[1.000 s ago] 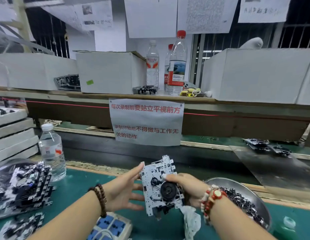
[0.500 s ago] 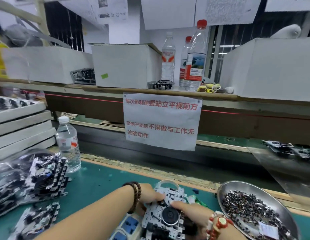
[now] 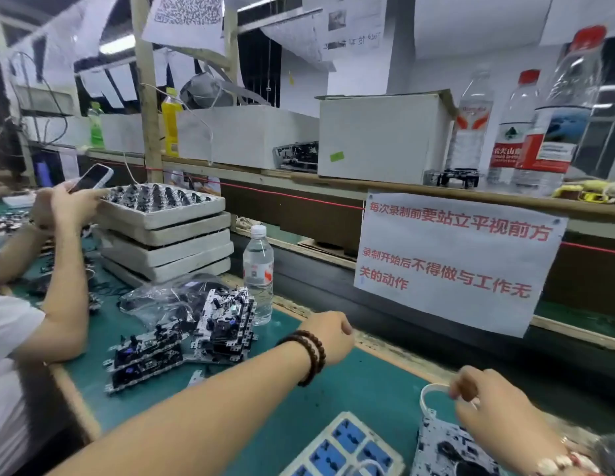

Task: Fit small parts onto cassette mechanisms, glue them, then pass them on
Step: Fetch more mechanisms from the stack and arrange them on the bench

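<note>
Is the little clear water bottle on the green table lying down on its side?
No, the small clear plastic water bottle stands upright with its white cap on top, on the green table mat beside the pile of black-and-white cassette mechanisms.

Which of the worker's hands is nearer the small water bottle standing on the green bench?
Left. The left hand hovers just right of the water bottle; the right hand is much farther right.

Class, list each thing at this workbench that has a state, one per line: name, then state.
Left hand with dark bead bracelet: fingers curled, holding nothing visible, above the green mat.
Right hand: on the white cassette mechanism; grip unclear.
Clear plastic water bottle with white cap: upright, capped.
Stack of grey foam trays: stacked, top one filled with dark parts.
Pile of black-and-white mechanisms: stacked on the mat.
</note>
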The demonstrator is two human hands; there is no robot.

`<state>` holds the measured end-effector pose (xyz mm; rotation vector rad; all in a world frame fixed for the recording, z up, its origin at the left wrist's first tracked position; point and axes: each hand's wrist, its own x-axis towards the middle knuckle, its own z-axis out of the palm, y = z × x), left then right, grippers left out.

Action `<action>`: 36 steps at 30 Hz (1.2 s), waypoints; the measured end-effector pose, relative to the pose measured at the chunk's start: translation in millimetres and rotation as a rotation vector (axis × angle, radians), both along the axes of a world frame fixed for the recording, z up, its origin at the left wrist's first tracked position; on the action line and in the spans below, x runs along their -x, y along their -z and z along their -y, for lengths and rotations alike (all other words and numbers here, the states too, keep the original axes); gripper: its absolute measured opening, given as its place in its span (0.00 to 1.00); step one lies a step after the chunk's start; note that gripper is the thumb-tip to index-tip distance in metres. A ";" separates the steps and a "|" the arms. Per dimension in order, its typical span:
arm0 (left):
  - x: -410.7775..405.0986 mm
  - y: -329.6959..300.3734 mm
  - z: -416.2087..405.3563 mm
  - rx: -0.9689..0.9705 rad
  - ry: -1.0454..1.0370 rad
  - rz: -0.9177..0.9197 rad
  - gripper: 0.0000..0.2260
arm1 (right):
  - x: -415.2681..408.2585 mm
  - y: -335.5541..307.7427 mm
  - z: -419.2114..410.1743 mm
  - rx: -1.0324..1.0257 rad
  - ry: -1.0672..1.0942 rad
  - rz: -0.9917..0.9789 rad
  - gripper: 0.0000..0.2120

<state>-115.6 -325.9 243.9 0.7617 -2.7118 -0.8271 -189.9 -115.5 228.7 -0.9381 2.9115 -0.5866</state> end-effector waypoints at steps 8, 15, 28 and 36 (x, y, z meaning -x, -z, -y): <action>-57.1 12.5 79.5 0.168 -0.400 -0.014 0.19 | -68.6 -26.9 107.8 0.175 -0.337 0.084 0.11; -74.1 36.9 117.3 0.110 -0.580 0.099 0.29 | -84.1 -16.6 150.8 0.175 -0.377 0.153 0.07; -79.9 85.1 116.3 0.021 -0.623 0.062 0.47 | -78.7 3.3 171.9 0.077 -0.348 0.240 0.11; -135.8 80.1 148.6 0.346 -0.619 0.187 0.39 | -87.0 9.1 180.2 0.007 -0.353 0.213 0.15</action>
